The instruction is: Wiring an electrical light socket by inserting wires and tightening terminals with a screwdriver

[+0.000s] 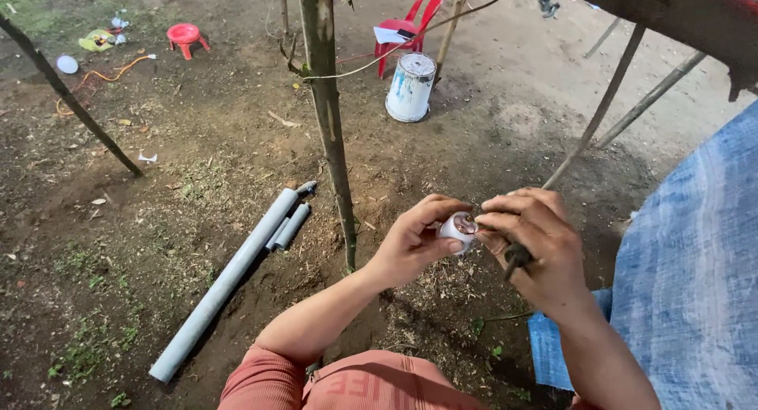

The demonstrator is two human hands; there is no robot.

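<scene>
My left hand (409,240) pinches a small white round fitting (457,230), like a lamp socket, with a reddish metal inside. My right hand (537,244) is closed around a dark-handled tool (517,258), a screwdriver by its look, whose tip meets the fitting's open face. Both hands hover above bare soil, just right of a thin wooden pole (330,118).
Grey plastic pipes (237,268) lie on the dirt to the left. An upturned white bucket (411,86), a red chair (410,23) and a red stool (184,37) stand farther back. A blue tarp (695,268) covers the right side. Slanted sticks (608,102) lean at upper right.
</scene>
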